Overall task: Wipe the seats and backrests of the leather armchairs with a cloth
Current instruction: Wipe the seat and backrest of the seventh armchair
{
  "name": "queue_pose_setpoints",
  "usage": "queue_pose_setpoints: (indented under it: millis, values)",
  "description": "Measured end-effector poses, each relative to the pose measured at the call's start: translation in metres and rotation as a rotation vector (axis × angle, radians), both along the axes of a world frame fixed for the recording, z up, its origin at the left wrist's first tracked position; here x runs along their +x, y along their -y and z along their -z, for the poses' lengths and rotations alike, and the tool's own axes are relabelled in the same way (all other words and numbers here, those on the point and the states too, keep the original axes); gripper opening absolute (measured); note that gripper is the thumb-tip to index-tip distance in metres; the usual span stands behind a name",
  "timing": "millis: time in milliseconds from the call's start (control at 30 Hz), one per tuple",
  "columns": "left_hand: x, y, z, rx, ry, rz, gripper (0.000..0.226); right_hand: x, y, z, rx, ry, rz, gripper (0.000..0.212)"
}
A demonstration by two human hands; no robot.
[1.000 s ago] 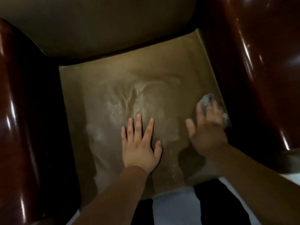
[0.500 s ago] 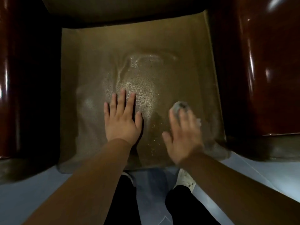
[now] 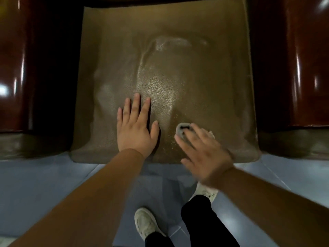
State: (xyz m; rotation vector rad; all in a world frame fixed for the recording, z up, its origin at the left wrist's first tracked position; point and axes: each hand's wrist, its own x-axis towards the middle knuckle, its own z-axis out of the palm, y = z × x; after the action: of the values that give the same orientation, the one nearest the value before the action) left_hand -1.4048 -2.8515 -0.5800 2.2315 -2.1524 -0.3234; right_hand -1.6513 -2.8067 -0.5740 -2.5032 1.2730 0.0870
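Cloth under right hand on seat; left hand flat.

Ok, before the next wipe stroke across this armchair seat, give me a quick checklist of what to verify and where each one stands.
1. Cloth under the right hand, on the seat: ok.
2. Right hand's fingers laid flat over the cloth: ok, though the hand is blurred.
3. Left hand flat on the seat cushion, bracing: ok.
4. Left hand out of a leftward stroke: not ok, it lies just beside the cloth.
5. Specks near the cloth cleared: not ok, some show.
6. Backrest wiped: cannot tell, out of view.
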Motion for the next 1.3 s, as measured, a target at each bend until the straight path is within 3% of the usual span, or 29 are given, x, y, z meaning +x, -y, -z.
queue_pose_setpoints:
  millis: [67,100,167,267,300,367,500,567,600,700,767,833,900,1000,1067,1167,1300]
  values:
    - [0.013,-0.011,0.001,0.003,-0.023,-0.07,0.074,-0.016,0.034,0.004,-0.048,-0.052,-0.102,0.069]
    - [0.022,-0.017,0.003,-0.003,-0.029,-0.155,0.075,-0.018,0.054,0.006,-0.096,-0.053,-0.026,0.068]
    - [0.037,-0.03,0.006,-0.008,-0.022,-0.275,0.076,-0.013,0.097,0.006,-0.165,-0.026,0.264,0.064]
    - [0.042,-0.037,0.01,-0.046,0.019,-0.242,0.076,0.024,0.139,0.005,-0.09,0.061,0.638,0.059]
    - [0.041,-0.036,0.012,-0.052,0.021,-0.235,0.075,0.042,0.136,0.005,-0.112,0.099,0.603,0.058]
    - [0.04,-0.036,0.012,-0.046,0.017,-0.235,0.075,0.07,0.1,0.01,-0.16,0.166,0.327,0.06]
    - [0.048,-0.04,0.012,-0.038,0.007,-0.18,0.073,0.059,-0.008,0.003,-0.019,0.13,-0.199,0.077]
    - [0.051,-0.044,0.012,-0.024,0.013,-0.134,0.072,0.017,-0.004,0.006,-0.05,0.056,-0.209,0.078]
    - [0.051,-0.045,0.012,-0.021,0.023,-0.123,0.072,-0.003,0.003,0.008,-0.047,0.03,-0.082,0.078]
    - [0.052,-0.045,0.015,-0.023,0.041,-0.125,0.072,-0.033,0.009,0.001,-0.052,0.018,0.616,0.073]
    - [0.049,-0.045,0.015,-0.018,0.049,-0.147,0.073,-0.003,-0.008,-0.001,-0.089,0.044,0.858,0.071]
    - [0.044,-0.049,0.012,0.004,0.03,-0.179,0.072,0.047,-0.03,0.002,-0.134,0.108,0.71,0.071]
    - [0.038,-0.06,0.008,0.034,0.008,-0.197,0.073,0.085,-0.047,0.005,-0.078,0.17,0.356,0.08]
    - [0.03,-0.074,0.001,0.113,-0.018,-0.235,0.075,0.065,-0.046,0.004,-0.073,0.12,0.066,0.086]
    - [0.018,-0.067,-0.004,0.136,-0.031,-0.211,0.074,0.022,-0.037,0.006,-0.093,0.028,0.216,0.089]
    - [-0.02,-0.046,-0.002,0.119,0.006,-0.065,0.072,-0.035,-0.025,0.002,-0.029,-0.05,0.701,0.081]
    - [-0.048,-0.041,0.008,0.015,0.018,-0.105,0.073,-0.02,-0.023,0.002,-0.109,-0.004,1.009,0.062]
